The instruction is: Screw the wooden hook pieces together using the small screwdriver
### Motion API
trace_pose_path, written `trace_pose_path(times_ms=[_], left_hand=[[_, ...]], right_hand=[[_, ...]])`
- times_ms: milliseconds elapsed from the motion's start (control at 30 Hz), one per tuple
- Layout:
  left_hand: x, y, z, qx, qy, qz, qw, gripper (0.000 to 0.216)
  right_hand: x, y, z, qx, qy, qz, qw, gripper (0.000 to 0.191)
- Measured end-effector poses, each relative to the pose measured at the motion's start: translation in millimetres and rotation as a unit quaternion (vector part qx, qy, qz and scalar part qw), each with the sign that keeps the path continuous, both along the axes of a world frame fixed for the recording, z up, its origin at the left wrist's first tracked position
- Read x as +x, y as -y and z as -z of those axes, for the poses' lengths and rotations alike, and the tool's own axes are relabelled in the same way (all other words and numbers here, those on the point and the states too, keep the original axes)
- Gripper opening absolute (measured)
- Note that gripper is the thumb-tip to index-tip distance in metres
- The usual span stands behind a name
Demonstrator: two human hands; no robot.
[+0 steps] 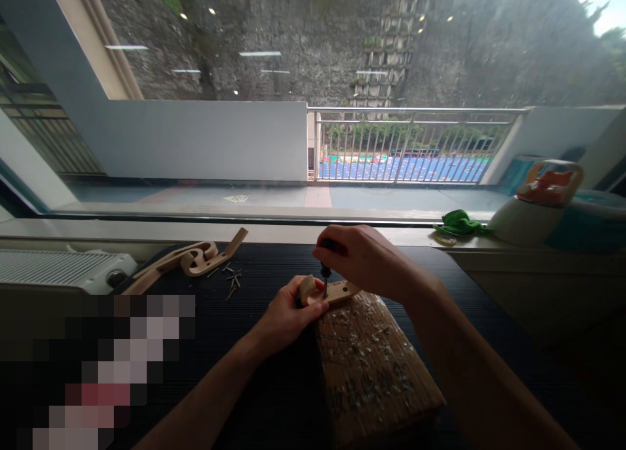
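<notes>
My right hand [364, 257] is wrapped round the dark handle of a screwdriver [325, 270]. Its shaft points down, and the tip meets a pale, curled wooden piece [339, 293] with a dark hole in its flat part. My left hand [286, 313] grips the curled end of that piece, thumb in front and fingers behind. The piece rests at the far end of a wooden block [376, 352] wrapped in shiny clear film, with dark writing on it. Whether a screw sits under the tip is too small to tell.
Several loose screws [233, 284] lie on the dark table [274, 261], beside more curved wooden pieces [203, 257]. A white radiator [68, 270] stands at left. On the windowsill at right are a green cloth [460, 223] and a white rounded container [525, 218]. Someone's pixelated shape fills the lower left.
</notes>
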State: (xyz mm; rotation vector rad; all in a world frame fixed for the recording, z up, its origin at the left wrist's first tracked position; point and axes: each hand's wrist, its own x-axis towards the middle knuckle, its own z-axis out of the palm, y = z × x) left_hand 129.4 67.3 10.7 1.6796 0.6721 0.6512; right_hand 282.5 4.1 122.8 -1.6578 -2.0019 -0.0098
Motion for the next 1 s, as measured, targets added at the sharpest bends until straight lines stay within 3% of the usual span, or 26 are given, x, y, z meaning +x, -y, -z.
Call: trace_pose_path(times_ms=[233, 633, 1000], left_hand=[[0.5, 1.6, -2.7, -0.008, -0.008, -0.005, 1.0, 0.038], [0.7, 0.5, -1.9, -0.022, 0.007, 0.007, 1.0, 0.034], [0.7, -0.9, 1.9, -0.016, 0.006, 0.009, 1.0, 0.033]], right_hand=[[-2.1, 0.5, -1.1, -0.01, -0.006, 0.022, 1.0, 0.027], [-1.0, 4.5, -4.0, -0.013, -0.037, -0.009, 0.999, 0.018], [-1.8, -2.2, 4.1, 0.007, -0.005, 0.033, 0.999, 0.023]])
